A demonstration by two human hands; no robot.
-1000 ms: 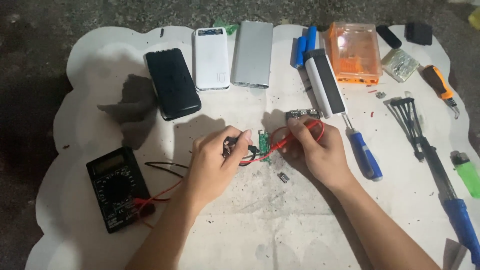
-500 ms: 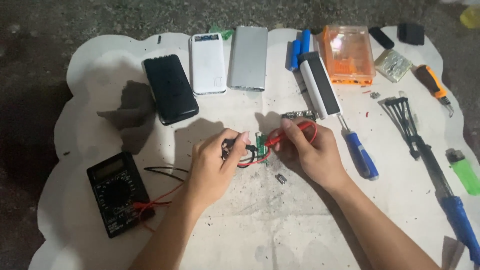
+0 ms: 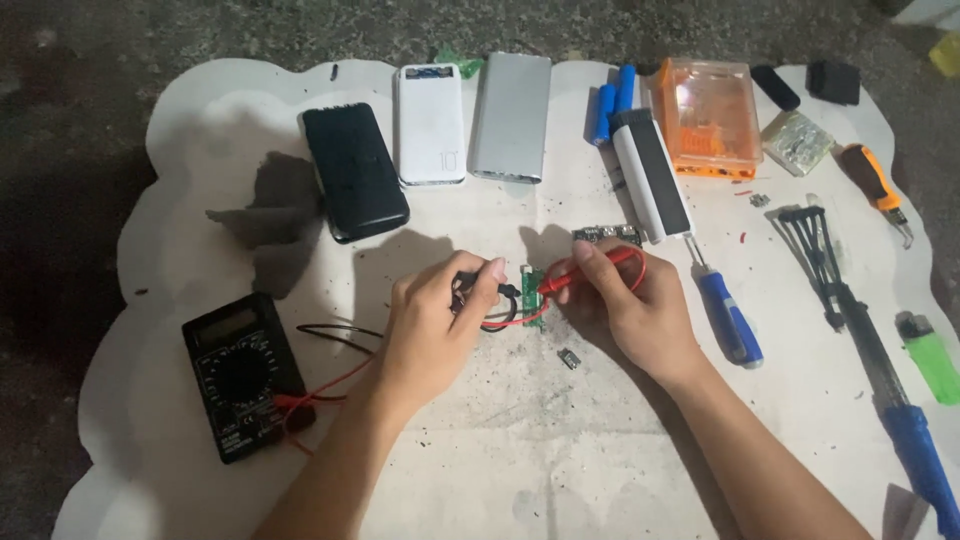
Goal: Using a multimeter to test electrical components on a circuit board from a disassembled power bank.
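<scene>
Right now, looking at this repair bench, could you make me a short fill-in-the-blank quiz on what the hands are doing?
1. The right hand holds the ____ probe to the small green circuit board.
2. The left hand holds the ____ probe.
3. Both leads run to the black ____ lying left of the hands.
4. The screwdriver right of the right hand has a ____ handle.

Missing words: red; black; multimeter; blue
</scene>
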